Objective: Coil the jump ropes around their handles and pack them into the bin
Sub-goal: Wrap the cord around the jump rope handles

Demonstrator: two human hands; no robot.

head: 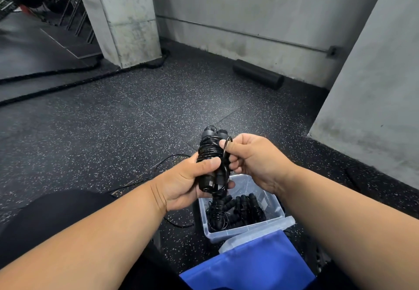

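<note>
Black handles [209, 160] stand upright above the bin [243, 226]; my left hand [188, 183] grips them, right hand [247, 160] pinches the rope loop [225, 153] beside.

The bin [243, 228] stood open at the top, its near half filled with coiled jump ropes [240, 210], its far half bare. A blue lid [256, 264] lay against its near rim. Loose cord [163, 165] trailed on the floor [113, 126] to the left. A foam roller [258, 73] lay far off by the wall.
</note>
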